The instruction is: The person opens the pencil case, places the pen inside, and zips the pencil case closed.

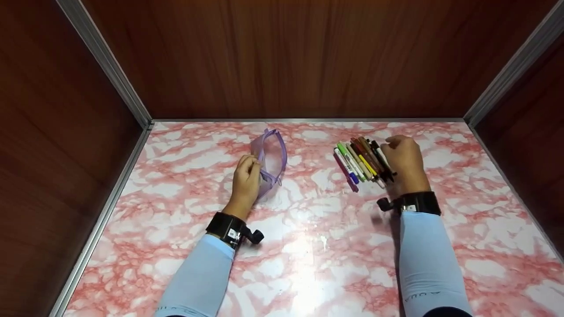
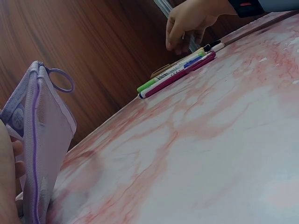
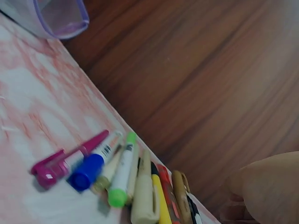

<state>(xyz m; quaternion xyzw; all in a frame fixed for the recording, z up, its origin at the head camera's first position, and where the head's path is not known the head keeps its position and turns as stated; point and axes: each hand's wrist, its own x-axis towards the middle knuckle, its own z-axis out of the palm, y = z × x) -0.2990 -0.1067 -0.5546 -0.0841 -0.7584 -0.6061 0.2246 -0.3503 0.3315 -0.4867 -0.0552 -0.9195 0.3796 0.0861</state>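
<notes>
A purple mesh zip pouch [image 1: 274,156] stands with its mouth spread wide in the head view. My left hand [image 1: 246,176] grips its near left side, fingers curled over the edge; a ring-shaped pull [image 2: 62,80] shows at the pouch's end in the left wrist view. Right of the pouch lies a row of pens and markers, among them a magenta pen [image 3: 70,161], a blue-capped marker [image 3: 88,170], a green-capped marker [image 3: 122,170] and a yellow pen [image 3: 161,200]. At the row's right end, beside a black pen [image 1: 382,160], hovers my right hand [image 1: 405,158], fingers loosely bent, no pen visible in them.
The pink-and-white marbled tabletop [image 1: 308,246] runs up to a brown wood panel [image 1: 308,61] at the back. Wood side panels with metal edge strips [image 1: 103,207] bound it left and right. Bare tabletop lies between the pouch and the pens.
</notes>
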